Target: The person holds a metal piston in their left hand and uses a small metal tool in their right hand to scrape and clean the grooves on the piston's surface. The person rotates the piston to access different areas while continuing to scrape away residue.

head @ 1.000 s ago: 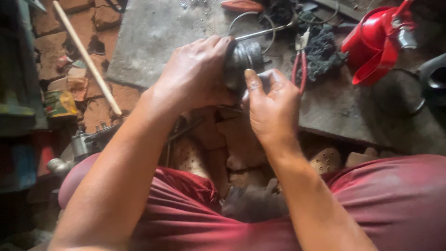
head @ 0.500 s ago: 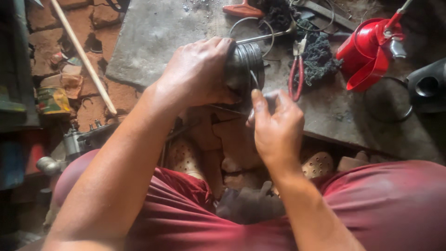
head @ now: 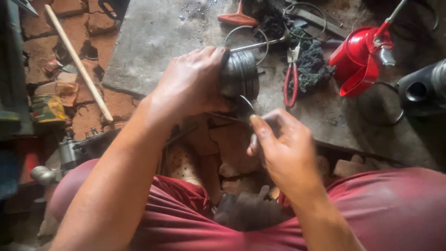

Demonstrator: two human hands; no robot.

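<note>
Head cam looks straight down at a person sitting with red-clad knees apart, working over a grey slab point(head: 153, 42) on a brick floor; both hands are up in the middle of the shot, close together but not touching.

Left hand point(head: 190, 86) is clamped around a piston point(head: 240, 74), a dark grooved metal cylinder; fingers wrap over its left end, so only the ringed right part shows; its long axis runs roughly left to right, a bit tilted. Right hand point(head: 283, 148) sits just below and to the right of it, fingers pinched on a thin curved ring point(head: 247, 103) that arcs up toward the piston's lower edge; can't tell if the ring actually touches the piston, it's too thin and a bit blurred. So the piston lies up and left from the right hand, and the left hand is the one already on it; the ring end is in the gap between the two.

Stuff around: red-handled pliers point(head: 290, 79) just right of the piston on the slab; a red oil can point(head: 357, 65) further right; a dark rag point(head: 311, 65) between them; a wooden stick point(head: 79, 62) lying diagonal on the left; a grubby tin point(head: 46, 108) by the bricks; some metal engine part point(head: 69, 153) near the left knee.
</note>
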